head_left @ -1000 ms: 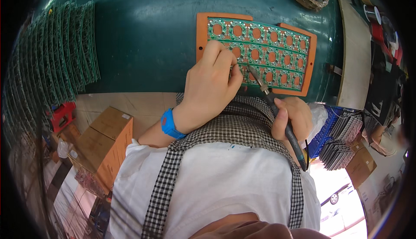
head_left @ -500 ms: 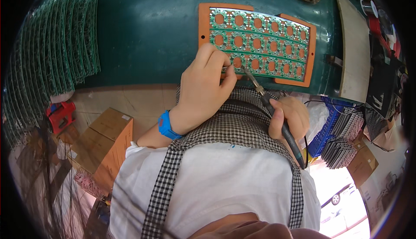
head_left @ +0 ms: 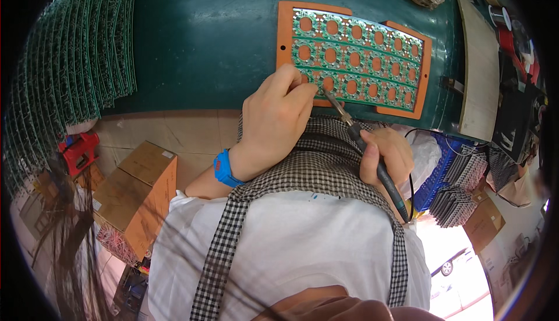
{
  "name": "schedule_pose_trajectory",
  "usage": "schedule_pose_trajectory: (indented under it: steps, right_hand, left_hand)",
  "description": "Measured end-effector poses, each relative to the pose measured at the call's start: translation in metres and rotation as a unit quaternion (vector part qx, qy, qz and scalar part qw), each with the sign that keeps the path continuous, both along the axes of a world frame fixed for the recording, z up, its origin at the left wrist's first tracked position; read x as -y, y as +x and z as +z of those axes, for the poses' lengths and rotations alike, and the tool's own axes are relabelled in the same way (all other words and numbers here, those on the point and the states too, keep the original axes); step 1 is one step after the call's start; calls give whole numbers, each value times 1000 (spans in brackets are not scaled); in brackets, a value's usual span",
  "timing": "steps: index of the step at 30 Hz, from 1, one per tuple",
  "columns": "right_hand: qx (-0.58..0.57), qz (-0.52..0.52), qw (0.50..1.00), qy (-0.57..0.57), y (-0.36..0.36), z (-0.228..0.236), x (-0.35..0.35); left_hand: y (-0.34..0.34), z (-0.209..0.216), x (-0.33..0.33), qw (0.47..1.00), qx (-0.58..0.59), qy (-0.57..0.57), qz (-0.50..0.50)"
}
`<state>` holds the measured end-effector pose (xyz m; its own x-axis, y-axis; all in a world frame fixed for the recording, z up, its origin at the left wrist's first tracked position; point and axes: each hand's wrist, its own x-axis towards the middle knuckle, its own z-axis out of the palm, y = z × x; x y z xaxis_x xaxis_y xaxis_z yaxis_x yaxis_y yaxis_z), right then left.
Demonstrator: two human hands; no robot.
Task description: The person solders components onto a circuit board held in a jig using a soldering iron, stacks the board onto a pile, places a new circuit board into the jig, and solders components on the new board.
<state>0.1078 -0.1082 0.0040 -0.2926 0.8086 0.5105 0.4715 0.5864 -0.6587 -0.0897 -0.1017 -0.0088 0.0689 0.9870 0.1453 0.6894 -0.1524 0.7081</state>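
Found circuit-board panel [head_left: 365, 61] seated in orange frame [head_left: 285, 30], between one and two o'clock of view. At panel's eight o'clock, observed left hand [head_left: 273, 120] pinched together; cannot tell whether gripping anything. Toward five, noted right hand [head_left: 389, 157] grasping soldering iron [head_left: 354, 130], tip at lower row. At view's ten, recorded green boards [head_left: 75, 59] standing in series.

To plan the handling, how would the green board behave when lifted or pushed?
The board looks thin, so probably light. Its many oval openings may let it flex slightly. Framed by the orange tray, it likely resists sliding.
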Motion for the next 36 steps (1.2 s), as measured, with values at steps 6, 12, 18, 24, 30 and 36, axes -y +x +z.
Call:
schedule_pose_trajectory:
  steps: [6, 12, 18, 24, 30, 36]
  right_hand:
    - [-17, -2, 1000, 5, -2, -3, -2]
    - [-5, 23, 1000, -7, 2, -3, -2]
    - [-45, -26, 999, 6, 4, -3, -9]
    - [0, -31, 999, -19, -7, 1, -30]
    - [6, -7, 999, -38, -9, 2, -31]
    - [-25, -44, 998, -30, -1, 1, -33]
  left_hand:
    - [-2, -2, 0, 999, 31, -11, -6]
    - [-3, 3, -1, 999, -14, -18, -23]
    - [-9, 5, -17, 997, 73, -10, 38]
    - [-2, -4, -30, 999, 37, 11, 18]
    - [-3, -4, -33, 1000, 24, 4, 5]
    - [-8, 6, -41, 999, 38, -13, 10]
